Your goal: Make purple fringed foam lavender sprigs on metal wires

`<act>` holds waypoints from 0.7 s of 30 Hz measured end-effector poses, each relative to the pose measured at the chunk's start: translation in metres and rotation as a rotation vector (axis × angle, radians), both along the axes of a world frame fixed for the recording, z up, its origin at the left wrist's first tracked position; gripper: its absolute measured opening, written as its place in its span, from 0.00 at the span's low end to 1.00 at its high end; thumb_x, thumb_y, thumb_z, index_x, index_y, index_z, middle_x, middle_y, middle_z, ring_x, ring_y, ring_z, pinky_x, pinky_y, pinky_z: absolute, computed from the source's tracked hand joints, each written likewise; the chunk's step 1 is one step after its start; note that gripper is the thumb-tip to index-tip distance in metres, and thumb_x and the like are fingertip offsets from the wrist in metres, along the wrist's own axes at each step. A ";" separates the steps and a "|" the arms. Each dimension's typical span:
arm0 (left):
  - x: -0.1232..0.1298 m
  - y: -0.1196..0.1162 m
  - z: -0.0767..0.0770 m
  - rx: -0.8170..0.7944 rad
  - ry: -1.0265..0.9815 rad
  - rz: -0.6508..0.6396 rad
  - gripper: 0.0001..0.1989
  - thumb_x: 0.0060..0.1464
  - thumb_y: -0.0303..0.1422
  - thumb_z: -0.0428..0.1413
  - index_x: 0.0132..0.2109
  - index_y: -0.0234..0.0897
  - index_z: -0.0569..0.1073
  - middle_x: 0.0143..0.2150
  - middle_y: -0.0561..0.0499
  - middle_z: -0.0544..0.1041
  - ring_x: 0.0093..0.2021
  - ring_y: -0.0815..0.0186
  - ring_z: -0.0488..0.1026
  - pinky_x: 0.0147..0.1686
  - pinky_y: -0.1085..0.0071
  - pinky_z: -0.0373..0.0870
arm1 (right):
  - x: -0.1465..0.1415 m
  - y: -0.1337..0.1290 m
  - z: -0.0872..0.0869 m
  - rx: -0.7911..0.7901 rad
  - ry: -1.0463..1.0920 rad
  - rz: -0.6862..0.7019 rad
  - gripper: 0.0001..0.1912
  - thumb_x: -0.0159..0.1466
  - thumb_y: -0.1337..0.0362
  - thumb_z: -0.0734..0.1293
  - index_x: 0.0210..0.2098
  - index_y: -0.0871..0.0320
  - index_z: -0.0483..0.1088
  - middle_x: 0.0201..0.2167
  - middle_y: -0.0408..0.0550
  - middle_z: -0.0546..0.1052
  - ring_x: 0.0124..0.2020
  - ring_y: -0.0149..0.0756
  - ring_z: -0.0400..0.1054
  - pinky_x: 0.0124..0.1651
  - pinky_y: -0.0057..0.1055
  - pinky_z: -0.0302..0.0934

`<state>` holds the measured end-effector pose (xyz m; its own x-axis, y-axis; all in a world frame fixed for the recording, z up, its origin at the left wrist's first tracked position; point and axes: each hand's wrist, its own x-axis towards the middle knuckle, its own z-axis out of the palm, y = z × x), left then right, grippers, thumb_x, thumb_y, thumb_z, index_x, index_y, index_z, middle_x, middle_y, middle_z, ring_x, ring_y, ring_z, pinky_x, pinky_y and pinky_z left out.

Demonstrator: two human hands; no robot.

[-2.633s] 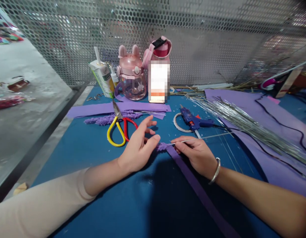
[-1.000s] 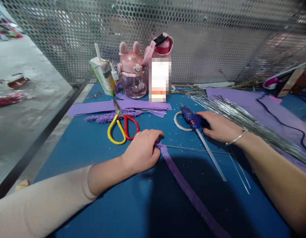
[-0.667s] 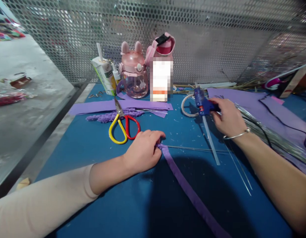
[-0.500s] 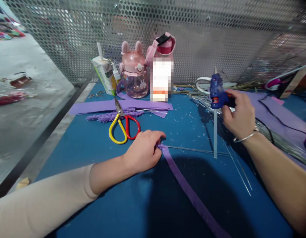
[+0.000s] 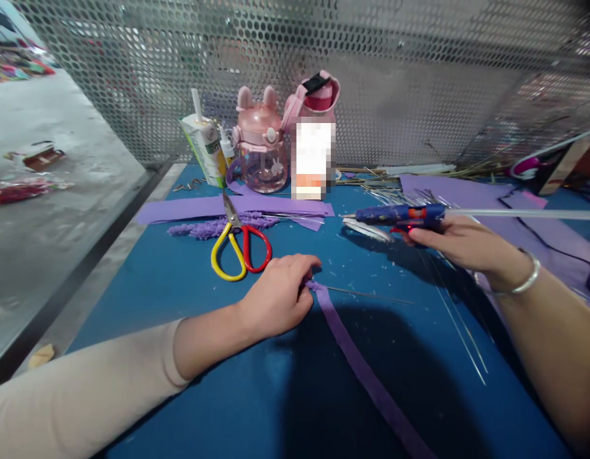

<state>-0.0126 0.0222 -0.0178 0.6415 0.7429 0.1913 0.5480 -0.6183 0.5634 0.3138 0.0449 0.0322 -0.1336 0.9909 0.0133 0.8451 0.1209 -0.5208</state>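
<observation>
My left hand (image 5: pixel 288 293) rests on the blue table and pinches the end of a long purple strip (image 5: pixel 350 350), where it is gathered round a thin wire (image 5: pixel 371 294). From there the strip runs down toward the near edge, while the wire points right. In my right hand (image 5: pixel 462 241) is a blue hot glue gun (image 5: pixel 400 215), held level above the table with its nozzle to the left. A long clear glue stick (image 5: pixel 529 214) sticks out of its back. Scissors (image 5: pixel 235 245) with one yellow and one red handle lie just beyond my left hand.
Behind the scissors lie flat purple strips (image 5: pixel 190 208) and a fluffy purple sprig (image 5: pixel 194 229). A drink carton (image 5: pixel 206 150), a pink bottle (image 5: pixel 262 153) and a partly blurred item stand at the back. Loose wires (image 5: pixel 455 319) and a purple sheet (image 5: pixel 467 188) lie on the right.
My right hand has turned the glue gun from nozzle-up to level, nozzle left, and lowered it. My left hand still pinches the strip in the same place.
</observation>
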 end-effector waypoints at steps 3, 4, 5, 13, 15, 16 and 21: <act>0.000 0.000 0.001 0.001 -0.018 0.000 0.22 0.46 0.21 0.48 0.51 0.36 0.64 0.42 0.47 0.70 0.41 0.61 0.68 0.39 0.64 0.65 | -0.026 -0.006 0.000 -0.093 0.183 0.047 0.19 0.61 0.49 0.60 0.28 0.56 0.73 0.26 0.47 0.76 0.30 0.39 0.69 0.38 0.39 0.63; 0.000 0.000 0.002 0.004 -0.018 -0.002 0.22 0.46 0.21 0.48 0.51 0.36 0.64 0.42 0.46 0.70 0.41 0.61 0.68 0.39 0.64 0.65 | -0.035 -0.008 -0.002 -0.178 0.302 0.063 0.19 0.62 0.49 0.60 0.30 0.57 0.72 0.26 0.47 0.76 0.29 0.37 0.70 0.36 0.37 0.64; 0.000 0.000 0.002 0.006 -0.015 -0.004 0.22 0.46 0.21 0.48 0.51 0.36 0.64 0.43 0.46 0.70 0.41 0.61 0.68 0.39 0.63 0.65 | -0.043 -0.010 -0.005 -0.262 0.398 0.075 0.18 0.62 0.50 0.60 0.33 0.58 0.72 0.27 0.47 0.76 0.29 0.36 0.70 0.35 0.35 0.65; -0.001 0.001 0.000 0.010 0.002 -0.026 0.20 0.45 0.22 0.49 0.48 0.35 0.65 0.41 0.47 0.71 0.42 0.60 0.68 0.40 0.62 0.65 | -0.069 -0.020 -0.020 -0.587 0.842 -0.039 0.11 0.61 0.61 0.64 0.40 0.59 0.72 0.42 0.54 0.76 0.37 0.38 0.72 0.38 0.33 0.69; -0.001 0.001 0.000 0.010 0.004 -0.023 0.19 0.45 0.22 0.49 0.47 0.36 0.66 0.40 0.47 0.71 0.41 0.60 0.68 0.40 0.62 0.65 | -0.067 -0.021 -0.017 -0.667 0.984 -0.060 0.10 0.61 0.64 0.64 0.41 0.59 0.72 0.47 0.54 0.74 0.43 0.41 0.71 0.45 0.36 0.68; -0.001 0.001 0.000 0.009 0.004 -0.022 0.19 0.46 0.22 0.49 0.47 0.36 0.66 0.40 0.48 0.71 0.41 0.60 0.67 0.40 0.63 0.65 | -0.065 -0.022 -0.015 -0.702 1.028 -0.047 0.10 0.61 0.66 0.63 0.41 0.60 0.72 0.48 0.54 0.73 0.45 0.41 0.70 0.47 0.37 0.67; -0.001 0.002 0.001 -0.028 -0.022 -0.008 0.18 0.45 0.22 0.49 0.46 0.36 0.66 0.38 0.49 0.70 0.39 0.63 0.67 0.38 0.66 0.65 | -0.057 -0.025 0.003 -0.683 0.902 0.122 0.13 0.63 0.62 0.61 0.44 0.61 0.71 0.38 0.54 0.78 0.39 0.39 0.72 0.44 0.37 0.67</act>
